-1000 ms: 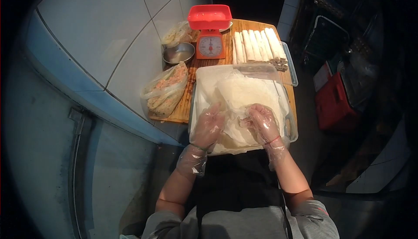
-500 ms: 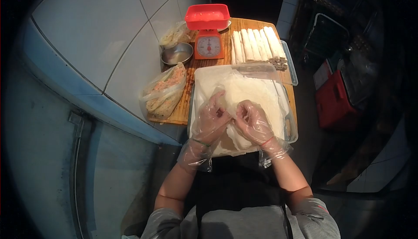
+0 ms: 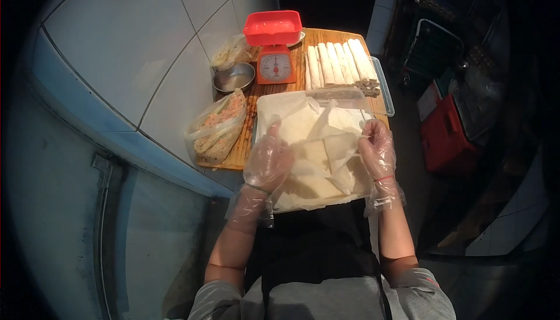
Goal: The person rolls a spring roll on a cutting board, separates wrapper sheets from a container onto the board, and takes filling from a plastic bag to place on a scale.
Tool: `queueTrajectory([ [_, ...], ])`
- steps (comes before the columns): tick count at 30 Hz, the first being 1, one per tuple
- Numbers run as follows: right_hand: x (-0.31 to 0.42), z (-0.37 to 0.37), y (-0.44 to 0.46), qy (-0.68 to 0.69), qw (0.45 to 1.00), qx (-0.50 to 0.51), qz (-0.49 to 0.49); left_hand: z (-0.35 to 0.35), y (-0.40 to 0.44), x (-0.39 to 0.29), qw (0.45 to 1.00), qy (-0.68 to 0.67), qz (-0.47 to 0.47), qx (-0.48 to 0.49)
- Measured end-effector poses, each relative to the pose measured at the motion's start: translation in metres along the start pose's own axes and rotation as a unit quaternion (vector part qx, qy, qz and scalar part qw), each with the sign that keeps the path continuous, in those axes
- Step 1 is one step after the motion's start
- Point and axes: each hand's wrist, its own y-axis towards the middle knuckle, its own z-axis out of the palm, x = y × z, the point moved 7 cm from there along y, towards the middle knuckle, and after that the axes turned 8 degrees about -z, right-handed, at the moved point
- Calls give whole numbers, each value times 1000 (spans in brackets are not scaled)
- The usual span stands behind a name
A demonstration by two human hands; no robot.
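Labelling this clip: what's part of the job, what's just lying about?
Likely in the job:
- thin pale sheets, at both gloved hands
- clear tray under them
- stacked pale rolls
- bag of orange-flecked mix
- orange scale

Seemingly just lying about:
- red box on the right

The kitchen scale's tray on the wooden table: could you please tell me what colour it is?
The tray is bright red, seen best in the head view.

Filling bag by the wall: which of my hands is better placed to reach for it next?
Probably your left hand. It is the nearer one, just beside the filling bag, while your right hand is at the far side of the sheets and would have to cross them.
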Motion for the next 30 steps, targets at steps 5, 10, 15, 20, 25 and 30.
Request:
queueTrajectory([
  [5,62,33,-9,-94,958,194,-190,22,12,-14,985,99,121,-77],
  [10,53,20,-6,-220,907,305,-188,23,28,-8,952,182,211,-123],
  [15,25,-56,14,-237,943,204,-117,-4,20,-15,881,299,289,-226],
  [20,-10,-131,0,126,988,72,58,-15,55,15,985,169,-2,-23],
  [25,-64,-170,-21,97,989,12,110,2,64,49,982,179,38,-41],
  [30,-94,-182,-29,114,975,-27,191,-4,75,59,983,178,-23,-32],
])
